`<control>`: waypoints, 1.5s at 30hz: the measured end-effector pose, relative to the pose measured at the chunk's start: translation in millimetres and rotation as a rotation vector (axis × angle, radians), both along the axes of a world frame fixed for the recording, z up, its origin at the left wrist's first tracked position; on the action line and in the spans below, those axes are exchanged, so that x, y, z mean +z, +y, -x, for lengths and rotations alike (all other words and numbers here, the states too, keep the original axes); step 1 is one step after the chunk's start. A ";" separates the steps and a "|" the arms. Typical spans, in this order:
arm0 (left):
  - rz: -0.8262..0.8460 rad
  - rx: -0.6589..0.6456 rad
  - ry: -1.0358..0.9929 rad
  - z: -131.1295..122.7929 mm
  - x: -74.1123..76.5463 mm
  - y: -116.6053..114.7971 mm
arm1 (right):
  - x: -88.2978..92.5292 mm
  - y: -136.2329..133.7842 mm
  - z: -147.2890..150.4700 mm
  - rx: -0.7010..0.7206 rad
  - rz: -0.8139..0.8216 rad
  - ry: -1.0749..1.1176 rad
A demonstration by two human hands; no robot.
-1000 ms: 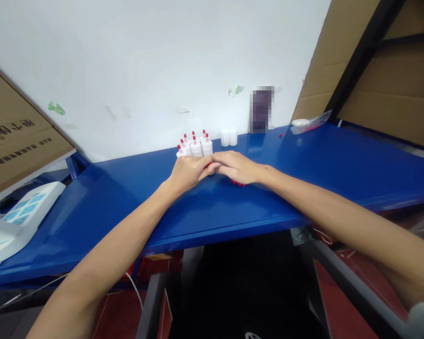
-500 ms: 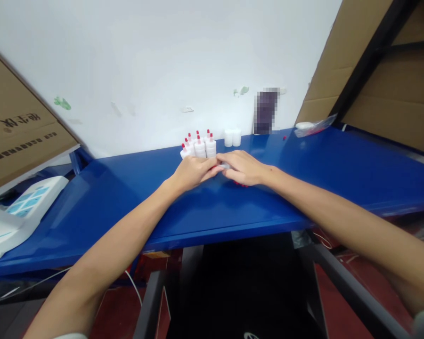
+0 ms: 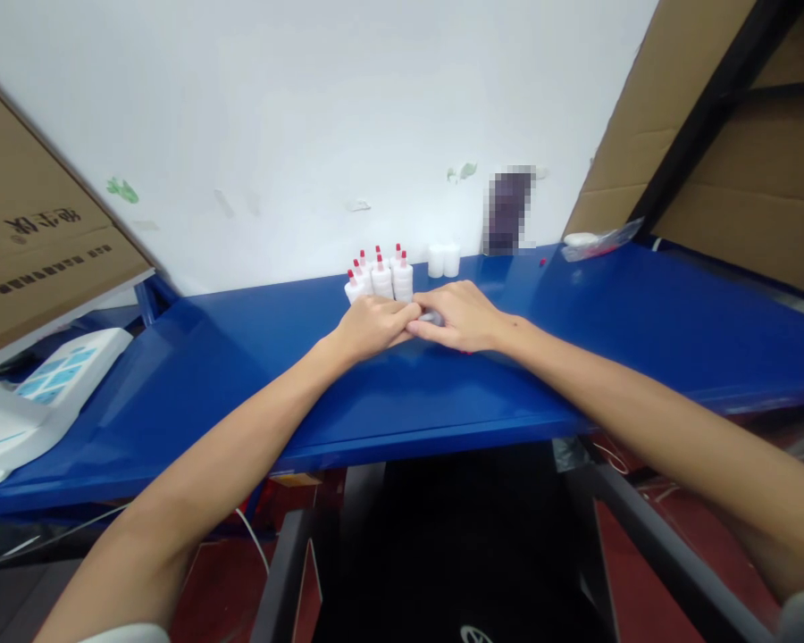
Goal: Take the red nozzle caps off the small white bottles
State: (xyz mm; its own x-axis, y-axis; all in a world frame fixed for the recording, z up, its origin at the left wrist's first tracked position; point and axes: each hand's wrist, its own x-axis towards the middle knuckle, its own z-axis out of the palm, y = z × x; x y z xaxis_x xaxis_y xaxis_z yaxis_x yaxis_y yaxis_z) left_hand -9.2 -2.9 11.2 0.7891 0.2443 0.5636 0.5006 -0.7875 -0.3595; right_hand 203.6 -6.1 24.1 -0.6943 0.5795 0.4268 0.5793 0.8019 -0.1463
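My left hand and my right hand meet just above the table, fingertips touching. Between thumb and fingers, my right hand pinches a small greyish-white piece, mostly covered. The fingers of my left hand are closed against it; what they hold is hidden. Right behind my left hand stands a cluster of several white squeeze bottles with pointed nozzles and red tips, upright and close together. Under my right hand, small red caps peek out on the table.
Two white bottles without nozzles stand by the wall. A single red cap and a clear plastic bag lie at the back right of the blue table. A white device sits at the left; a cardboard box rises behind it.
My fingers have shifted around the small piece: a red bit seen at my left fingertips is now covered, and my right thumb reaches further left. Fewer loose red caps show under my right hand.
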 end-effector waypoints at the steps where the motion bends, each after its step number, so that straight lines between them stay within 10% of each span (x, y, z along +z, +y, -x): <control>1: 0.033 -0.009 -0.018 0.2 -0.7 -0.5 | 0.8 -0.1 0.2 0.010 0.020 -0.003; 37: 0.412 0.213 -0.013 -2.2 6.9 -11.8 | -1.1 14.7 -2.8 -0.260 0.090 0.325; 45: 0.579 0.057 0.028 -9.8 -0.8 -12.8 | -12.8 25.6 -3.8 -0.221 0.040 0.298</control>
State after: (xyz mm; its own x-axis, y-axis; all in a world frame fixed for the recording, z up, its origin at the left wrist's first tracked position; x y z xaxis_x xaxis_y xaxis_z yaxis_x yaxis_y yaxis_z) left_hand 0.6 -15.7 10.4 0.7783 0.5488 0.3049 0.5442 -0.8319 0.1085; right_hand 207.4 19.5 11.3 -0.3992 0.7221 0.5650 0.6652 0.6522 -0.3636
